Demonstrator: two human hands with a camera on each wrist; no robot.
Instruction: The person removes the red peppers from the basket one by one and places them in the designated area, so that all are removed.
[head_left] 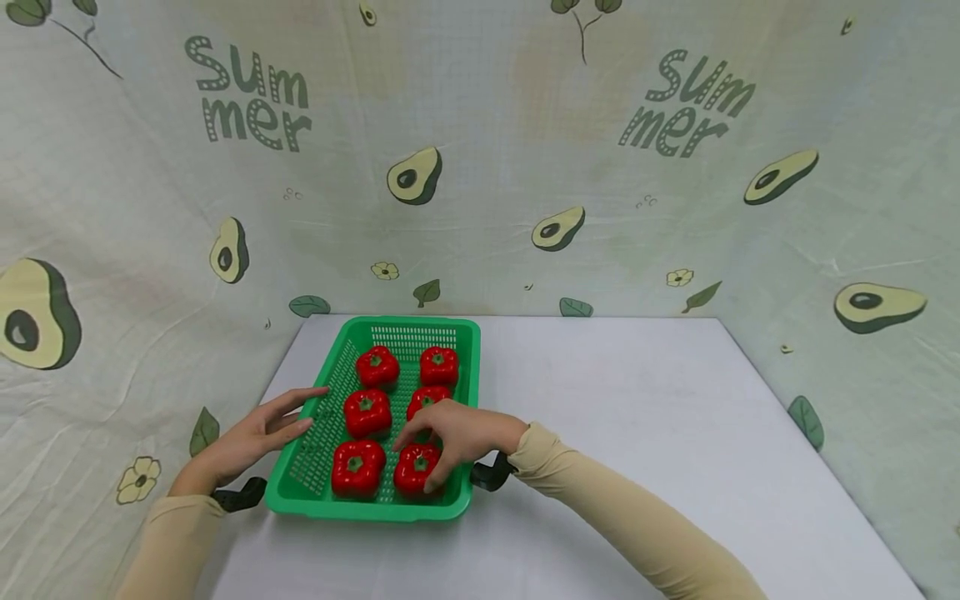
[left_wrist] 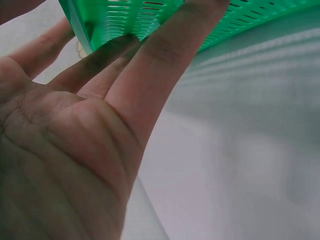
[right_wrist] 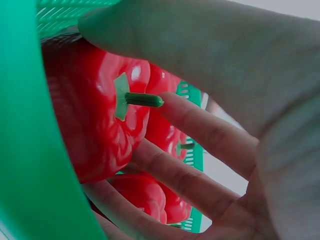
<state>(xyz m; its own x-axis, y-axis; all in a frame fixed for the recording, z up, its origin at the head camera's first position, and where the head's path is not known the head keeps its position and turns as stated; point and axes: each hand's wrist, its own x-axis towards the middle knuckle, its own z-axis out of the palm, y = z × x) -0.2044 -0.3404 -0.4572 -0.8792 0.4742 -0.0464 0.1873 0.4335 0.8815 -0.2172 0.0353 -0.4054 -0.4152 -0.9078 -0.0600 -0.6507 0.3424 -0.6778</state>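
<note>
Several red bell peppers stand in two columns inside a green plastic basket (head_left: 372,511). My right hand (head_left: 468,429) reaches over the basket's right side and holds the front right bell pepper (head_left: 414,472). In the right wrist view the thumb lies along one side of this red bell pepper (right_wrist: 100,115), with fingers around the other side and its green stem between them. My left hand (head_left: 251,437) is at the basket's left rim, its fingers extended. From the left wrist, the fingers (left_wrist: 155,65) reach up against the slotted basket wall.
The basket sits on the left part of a white table (head_left: 622,417). Behind and beside it hangs a pale cloth (head_left: 480,108) printed with avocados and leaves. Another bell pepper (head_left: 358,468) stands left of the held one, and more are behind.
</note>
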